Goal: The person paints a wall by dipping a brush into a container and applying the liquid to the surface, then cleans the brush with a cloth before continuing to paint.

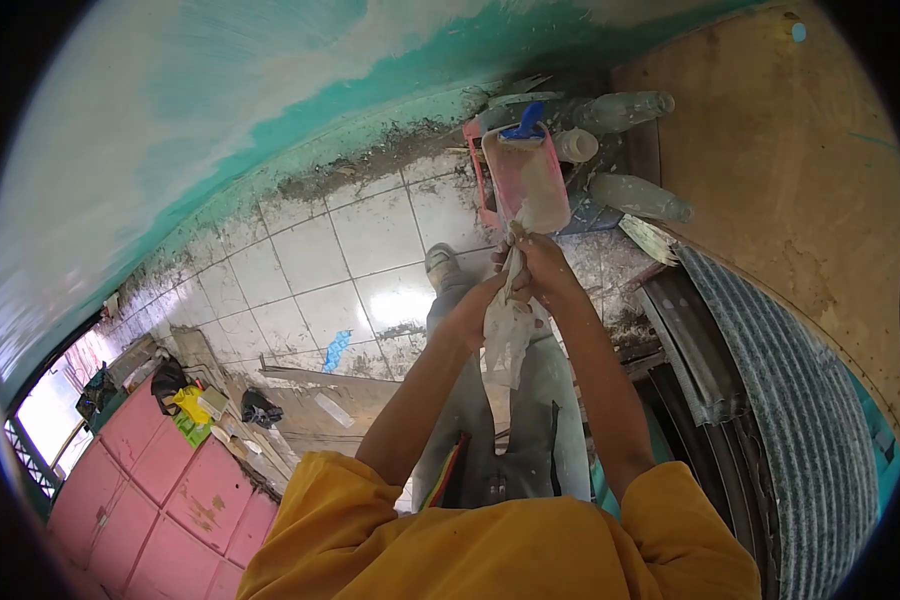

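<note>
The left hand (473, 312) and right hand (543, 266) were together, clamped on a limp, whitish, translucent sheet, apparently plastic (507, 345), its long axis hanging from 12 to 6 o'clock. The pink, rectangular plastic tray (559, 180) lay near 12 o'clock, closer to the right hand; 2 forearms converged inward.

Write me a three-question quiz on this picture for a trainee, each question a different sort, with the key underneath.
1. Name what the left hand and the right hand grip together.
2. True or false: a blue scrap lies on the floor tiles.
3. Choose the colour of the handle at the far end of the pink tub: a) red, b) blue, c) green.

Key:
1. Limp, pale material; whether cloth or plastic, the view does not settle.
2. True.
3. b
</note>
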Tool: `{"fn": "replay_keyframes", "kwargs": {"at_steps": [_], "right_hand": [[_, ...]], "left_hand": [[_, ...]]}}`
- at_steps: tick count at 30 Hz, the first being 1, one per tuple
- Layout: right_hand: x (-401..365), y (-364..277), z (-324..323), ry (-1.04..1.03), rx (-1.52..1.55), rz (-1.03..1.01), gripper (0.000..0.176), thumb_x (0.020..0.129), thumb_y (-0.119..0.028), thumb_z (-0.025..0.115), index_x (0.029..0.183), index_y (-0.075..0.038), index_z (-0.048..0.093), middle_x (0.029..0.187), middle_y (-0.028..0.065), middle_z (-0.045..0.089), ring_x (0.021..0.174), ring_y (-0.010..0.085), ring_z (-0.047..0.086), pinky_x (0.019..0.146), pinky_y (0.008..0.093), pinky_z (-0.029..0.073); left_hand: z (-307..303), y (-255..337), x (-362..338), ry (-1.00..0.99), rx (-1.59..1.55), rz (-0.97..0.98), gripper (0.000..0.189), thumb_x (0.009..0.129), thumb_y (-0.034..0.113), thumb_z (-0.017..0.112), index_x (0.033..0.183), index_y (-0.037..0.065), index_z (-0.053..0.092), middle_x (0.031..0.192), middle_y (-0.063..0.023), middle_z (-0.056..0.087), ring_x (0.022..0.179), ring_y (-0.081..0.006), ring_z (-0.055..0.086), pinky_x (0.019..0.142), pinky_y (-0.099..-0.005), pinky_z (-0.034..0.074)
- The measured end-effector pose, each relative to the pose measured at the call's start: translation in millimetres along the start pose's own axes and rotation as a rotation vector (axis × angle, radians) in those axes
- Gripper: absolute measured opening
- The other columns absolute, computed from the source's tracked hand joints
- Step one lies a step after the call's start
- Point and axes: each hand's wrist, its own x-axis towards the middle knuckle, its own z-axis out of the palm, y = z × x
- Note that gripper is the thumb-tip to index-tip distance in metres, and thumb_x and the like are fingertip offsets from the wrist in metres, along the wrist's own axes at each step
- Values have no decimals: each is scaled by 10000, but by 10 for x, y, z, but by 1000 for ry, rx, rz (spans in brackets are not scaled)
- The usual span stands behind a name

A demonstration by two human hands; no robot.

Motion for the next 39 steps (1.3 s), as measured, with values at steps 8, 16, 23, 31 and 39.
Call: {"fn": "replay_keyframes", "kwargs": {"at_steps": [8,16,23,31,39], "right_hand": [[-53,-139,-44,68,-167,-25,399,1003,-377,500,884,-11,602,732,64,600,644,151,583,603,298,482],[-157,-233,-180,27,-335,-111,424,1003,-410,504,1009,-1,619,897,69,639,775,133,615,646,275,500],[-345,-305,-264,-383,429,-4,554,975,-344,525,1366,45,475,1210,157,619,1042,221,633,890,341,525],[-632,-310,124,-282,318,-140,564,986,-369,528,1373,32,440,1239,151,608,859,179,662,681,281,568],[-429,-129,-80,-208,127,-27,372,1015,-298,490,1223,5,550,1052,94,678,599,26,579,490,148,469]], "left_hand": [[19,65,60,145,316,17,260,1017,348,425,952,128,550,772,-9,602,655,-169,628,725,-378,570],[453,37,154,474,798,141,353,1023,347,485,1208,54,550,929,-51,632,824,-151,656,759,-328,563],[556,128,131,405,494,134,336,1044,367,434,1111,68,571,873,-21,605,759,-138,614,760,-314,529],[544,11,200,60,21,160,259,1054,359,414,946,150,521,661,70,428,614,-93,481,706,-310,499],[576,26,151,195,19,166,322,1063,294,353,790,166,464,617,62,428,577,-86,468,667,-318,502]]}}
